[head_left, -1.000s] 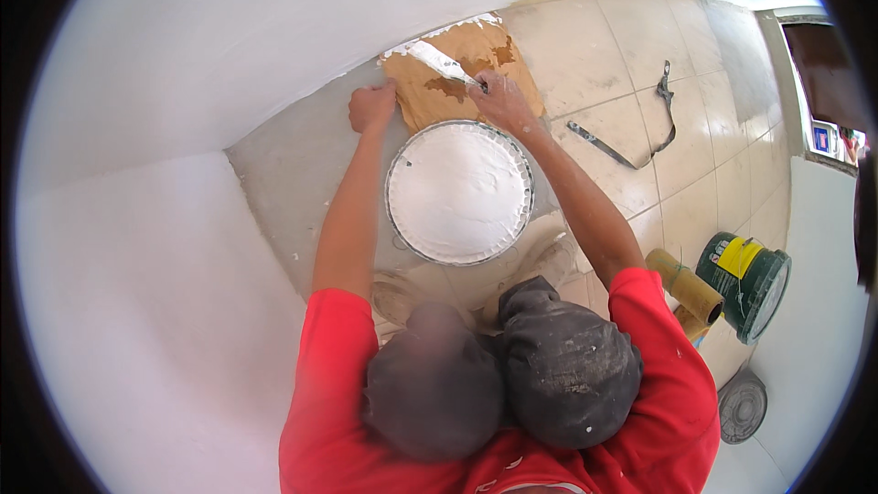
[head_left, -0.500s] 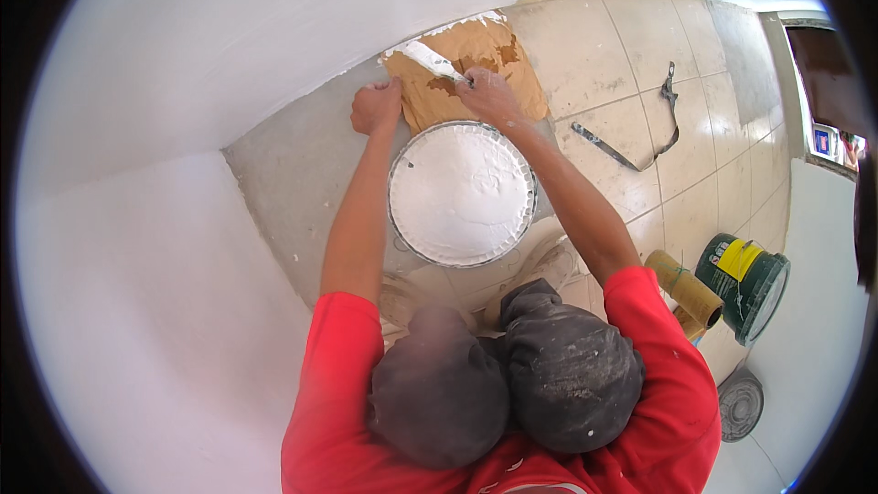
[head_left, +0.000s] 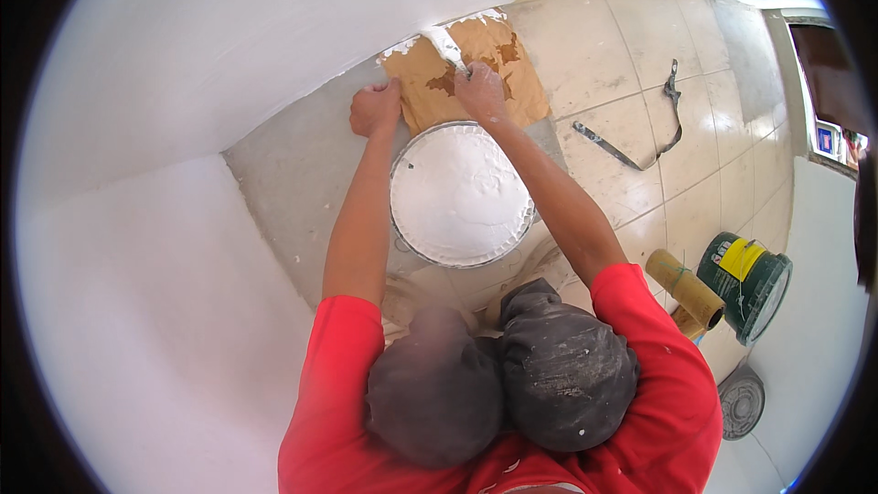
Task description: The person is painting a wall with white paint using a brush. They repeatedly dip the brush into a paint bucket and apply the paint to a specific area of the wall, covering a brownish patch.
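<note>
My right hand [head_left: 481, 91] is closed round the handle of a putty knife [head_left: 445, 44] with white paste on its blade. The blade's tip meets the foot of the white wall [head_left: 302, 27], above the far edge of a brown paper sheet [head_left: 421, 96]. Wet dark patches and white smears mark the paper. At the sheet's left edge, my left hand [head_left: 375, 108] is closed, apparently pinching the paper. Between my forearms stands a round bucket [head_left: 395, 220] full of smooth white paste [head_left: 462, 192], with a small dark speck on its surface.
A black strap [head_left: 674, 119] lies on the beige floor tiles [head_left: 585, 46] to the right. Farther right are cardboard tubes [head_left: 686, 288], a tipped dark green bucket [head_left: 743, 284] and a round grey lid [head_left: 741, 402]. Walls close in on the left and ahead.
My right hand has shifted slightly left, and the putty knife has swung so its blade points more toward the wall, its tip farther right. My left hand has stayed put.
</note>
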`<action>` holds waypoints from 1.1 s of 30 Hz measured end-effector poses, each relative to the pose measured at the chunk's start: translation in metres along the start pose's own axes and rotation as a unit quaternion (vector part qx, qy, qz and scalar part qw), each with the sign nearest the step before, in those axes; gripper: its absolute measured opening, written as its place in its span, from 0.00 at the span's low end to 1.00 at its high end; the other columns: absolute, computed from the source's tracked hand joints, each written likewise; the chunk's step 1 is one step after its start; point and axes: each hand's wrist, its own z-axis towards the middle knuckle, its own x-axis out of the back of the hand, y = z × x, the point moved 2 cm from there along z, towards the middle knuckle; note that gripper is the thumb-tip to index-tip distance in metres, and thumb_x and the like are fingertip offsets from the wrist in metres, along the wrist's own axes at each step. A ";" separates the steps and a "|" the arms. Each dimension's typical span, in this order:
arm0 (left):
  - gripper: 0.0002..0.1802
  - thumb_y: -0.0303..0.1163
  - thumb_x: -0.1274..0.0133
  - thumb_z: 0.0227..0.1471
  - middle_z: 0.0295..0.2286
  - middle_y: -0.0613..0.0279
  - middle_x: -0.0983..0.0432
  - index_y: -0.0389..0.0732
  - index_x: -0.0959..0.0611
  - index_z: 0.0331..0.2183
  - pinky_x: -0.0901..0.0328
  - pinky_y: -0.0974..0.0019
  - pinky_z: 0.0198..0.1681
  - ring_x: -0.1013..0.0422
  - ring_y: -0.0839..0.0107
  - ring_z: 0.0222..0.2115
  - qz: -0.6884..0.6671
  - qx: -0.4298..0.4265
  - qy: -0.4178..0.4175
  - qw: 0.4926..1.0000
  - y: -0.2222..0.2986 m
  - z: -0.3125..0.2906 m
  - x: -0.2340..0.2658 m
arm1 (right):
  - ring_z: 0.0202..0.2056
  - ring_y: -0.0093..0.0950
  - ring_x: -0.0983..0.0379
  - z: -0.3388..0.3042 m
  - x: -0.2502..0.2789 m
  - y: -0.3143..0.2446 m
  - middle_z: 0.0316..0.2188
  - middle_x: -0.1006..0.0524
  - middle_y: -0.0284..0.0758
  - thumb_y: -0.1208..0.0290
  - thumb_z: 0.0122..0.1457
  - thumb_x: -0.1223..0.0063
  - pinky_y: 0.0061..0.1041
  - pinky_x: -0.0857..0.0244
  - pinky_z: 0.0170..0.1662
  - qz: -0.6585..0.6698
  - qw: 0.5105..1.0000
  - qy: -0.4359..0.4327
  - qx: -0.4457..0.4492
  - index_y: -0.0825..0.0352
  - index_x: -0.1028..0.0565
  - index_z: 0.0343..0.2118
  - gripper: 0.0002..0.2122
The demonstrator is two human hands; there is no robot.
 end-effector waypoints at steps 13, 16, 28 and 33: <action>0.23 0.60 0.36 0.44 0.34 0.62 0.14 0.53 0.09 0.34 0.27 0.57 0.42 0.18 0.60 0.38 -0.002 -0.006 0.011 1.000 0.004 -0.006 0.003 | 0.37 0.57 0.23 -0.022 -0.021 -0.041 0.30 0.21 0.57 0.63 0.59 0.46 0.52 0.30 0.43 0.045 0.998 -0.044 0.021 0.72 0.23 0.32 0.14; 0.23 0.60 0.36 0.44 0.34 0.62 0.14 0.53 0.09 0.34 0.27 0.56 0.42 0.18 0.60 0.38 0.002 -0.017 0.021 1.000 0.004 -0.006 0.003 | 0.38 0.57 0.22 -0.011 -0.009 -0.019 0.33 0.21 0.57 0.62 0.58 0.46 0.51 0.27 0.43 0.022 0.999 -0.011 -0.039 0.71 0.24 0.34 0.14; 0.23 0.60 0.36 0.43 0.34 0.63 0.14 0.53 0.09 0.33 0.27 0.56 0.41 0.19 0.61 0.37 -0.013 -0.013 0.014 1.000 -0.002 0.000 -0.003 | 0.36 0.54 0.23 -0.031 -0.018 -0.044 0.30 0.21 0.54 0.62 0.59 0.46 0.49 0.30 0.41 0.062 0.998 -0.032 0.009 0.70 0.22 0.32 0.13; 0.23 0.60 0.36 0.43 0.34 0.63 0.14 0.53 0.09 0.33 0.27 0.56 0.41 0.19 0.61 0.37 -0.012 -0.014 0.024 1.000 0.001 -0.004 -0.005 | 0.36 0.53 0.23 -0.043 0.006 -0.019 0.30 0.21 0.54 0.64 0.58 0.45 0.48 0.30 0.41 0.065 0.997 -0.047 -0.022 0.72 0.22 0.32 0.13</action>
